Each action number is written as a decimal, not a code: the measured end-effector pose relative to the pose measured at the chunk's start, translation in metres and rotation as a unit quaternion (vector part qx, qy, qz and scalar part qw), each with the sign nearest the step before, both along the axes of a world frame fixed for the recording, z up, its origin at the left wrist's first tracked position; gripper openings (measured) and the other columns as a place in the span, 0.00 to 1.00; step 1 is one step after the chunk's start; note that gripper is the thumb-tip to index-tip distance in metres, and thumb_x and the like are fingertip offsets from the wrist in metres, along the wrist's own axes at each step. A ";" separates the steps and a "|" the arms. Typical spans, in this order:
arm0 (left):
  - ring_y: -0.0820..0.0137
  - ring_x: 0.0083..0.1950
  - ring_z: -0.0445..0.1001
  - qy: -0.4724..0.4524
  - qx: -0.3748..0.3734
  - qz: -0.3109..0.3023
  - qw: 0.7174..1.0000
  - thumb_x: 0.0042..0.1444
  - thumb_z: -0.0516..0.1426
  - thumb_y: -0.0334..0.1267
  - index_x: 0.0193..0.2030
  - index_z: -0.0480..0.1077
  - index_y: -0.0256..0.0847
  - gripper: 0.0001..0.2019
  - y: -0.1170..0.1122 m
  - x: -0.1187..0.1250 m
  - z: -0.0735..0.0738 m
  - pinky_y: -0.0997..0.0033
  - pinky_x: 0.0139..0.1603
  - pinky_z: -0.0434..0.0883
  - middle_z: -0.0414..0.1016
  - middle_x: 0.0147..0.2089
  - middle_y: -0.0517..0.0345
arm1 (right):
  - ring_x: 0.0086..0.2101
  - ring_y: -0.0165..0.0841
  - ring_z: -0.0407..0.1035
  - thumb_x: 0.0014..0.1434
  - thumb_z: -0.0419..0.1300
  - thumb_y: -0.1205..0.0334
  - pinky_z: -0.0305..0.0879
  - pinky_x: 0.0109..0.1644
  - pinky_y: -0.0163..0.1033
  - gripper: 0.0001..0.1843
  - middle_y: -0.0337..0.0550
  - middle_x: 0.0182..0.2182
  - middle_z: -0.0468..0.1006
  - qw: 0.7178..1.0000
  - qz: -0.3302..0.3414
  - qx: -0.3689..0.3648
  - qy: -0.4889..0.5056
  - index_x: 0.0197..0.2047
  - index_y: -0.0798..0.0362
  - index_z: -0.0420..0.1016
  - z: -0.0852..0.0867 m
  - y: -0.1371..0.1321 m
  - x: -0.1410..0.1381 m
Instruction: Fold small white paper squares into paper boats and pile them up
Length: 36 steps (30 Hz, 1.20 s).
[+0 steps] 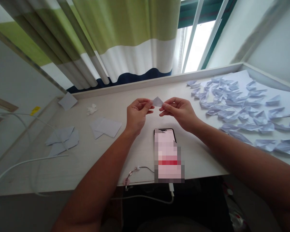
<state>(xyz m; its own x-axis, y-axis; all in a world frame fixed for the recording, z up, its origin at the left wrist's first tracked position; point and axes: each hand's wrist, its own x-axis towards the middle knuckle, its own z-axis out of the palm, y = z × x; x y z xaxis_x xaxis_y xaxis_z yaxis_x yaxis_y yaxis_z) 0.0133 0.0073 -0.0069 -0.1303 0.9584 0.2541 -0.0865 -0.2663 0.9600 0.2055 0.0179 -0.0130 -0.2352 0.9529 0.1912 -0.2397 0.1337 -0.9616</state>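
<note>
Between my two hands, above the white desk, a small piece of folded white paper (157,101) shows as a triangle with its point upward. My left hand (138,112) pinches its left corner between thumb and fingers. At the right corner, my right hand (179,111) grips it the same way, its other fingers curled below. Just nearer to me lies a phone (168,151) with its screen lit and blurred. To the right spreads a crowd of folded paper boats (239,106), several of them on larger white sheets.
Loose paper squares (108,127) and another paper stack (62,140) lie on the desk's left side, near a crumpled paper (91,109). A single square (67,101) rests at the back left corner. A white cable (145,197) runs to the phone; a beaded strap (130,174) lies beside it.
</note>
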 end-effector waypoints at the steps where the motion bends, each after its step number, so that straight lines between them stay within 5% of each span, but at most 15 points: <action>1: 0.68 0.35 0.84 0.009 0.005 -0.005 1.000 0.59 0.74 0.48 0.40 0.80 0.43 0.14 -0.001 0.001 0.000 0.67 0.38 0.81 0.84 0.35 0.57 | 0.33 0.39 0.85 0.52 0.82 0.40 0.87 0.50 0.54 0.26 0.45 0.34 0.88 1.000 -0.003 -0.007 0.002 0.37 0.50 0.80 0.000 0.000 0.000; 4: 0.68 0.33 0.83 0.042 0.043 0.007 0.998 0.58 0.74 0.50 0.40 0.81 0.43 0.15 -0.003 0.001 0.001 0.67 0.36 0.79 0.84 0.33 0.57 | 0.33 0.39 0.85 0.51 0.83 0.43 0.86 0.51 0.54 0.24 0.44 0.34 0.88 0.999 -0.007 -0.035 0.009 0.36 0.50 0.81 0.000 0.003 0.003; 9: 0.64 0.40 0.85 0.171 0.159 0.022 0.972 0.55 0.76 0.45 0.39 0.86 0.46 0.10 -0.002 -0.010 0.001 0.62 0.47 0.81 0.88 0.39 0.55 | 0.35 0.39 0.86 0.53 0.82 0.49 0.85 0.54 0.53 0.19 0.46 0.34 0.88 0.997 0.009 -0.069 0.026 0.36 0.51 0.81 0.002 0.007 0.008; 13: 0.63 0.42 0.84 0.255 0.225 -0.016 0.940 0.63 0.70 0.43 0.37 0.86 0.48 0.05 0.001 -0.019 0.003 0.62 0.49 0.78 0.88 0.41 0.53 | 0.32 0.38 0.85 0.51 0.83 0.50 0.85 0.53 0.53 0.20 0.43 0.31 0.87 0.997 -0.007 -0.064 0.036 0.36 0.50 0.81 0.004 0.006 0.006; 20: 0.65 0.37 0.79 0.270 0.243 0.008 0.932 0.67 0.66 0.49 0.36 0.83 0.48 0.11 0.002 -0.018 0.002 0.65 0.42 0.75 0.83 0.36 0.54 | 0.32 0.39 0.85 0.56 0.79 0.42 0.86 0.45 0.52 0.22 0.42 0.33 0.88 0.996 -0.022 0.080 -0.017 0.42 0.50 0.85 0.005 0.002 0.002; 27: 0.67 0.38 0.81 0.289 0.242 -0.016 0.926 0.70 0.63 0.46 0.44 0.83 0.47 0.09 0.000 -0.019 0.002 0.67 0.43 0.77 0.84 0.39 0.54 | 0.32 0.37 0.85 0.67 0.70 0.42 0.84 0.42 0.49 0.17 0.42 0.38 0.89 0.961 -0.025 0.228 -0.154 0.47 0.45 0.90 0.007 0.004 0.013; 36: 0.68 0.34 0.80 0.309 0.246 -0.029 0.918 0.70 0.63 0.44 0.42 0.84 0.46 0.09 -0.005 -0.016 0.004 0.69 0.37 0.76 0.83 0.35 0.55 | 0.25 0.36 0.83 0.71 0.66 0.46 0.81 0.33 0.44 0.15 0.39 0.30 0.86 0.958 -0.032 0.220 -0.182 0.43 0.48 0.86 0.010 0.000 0.011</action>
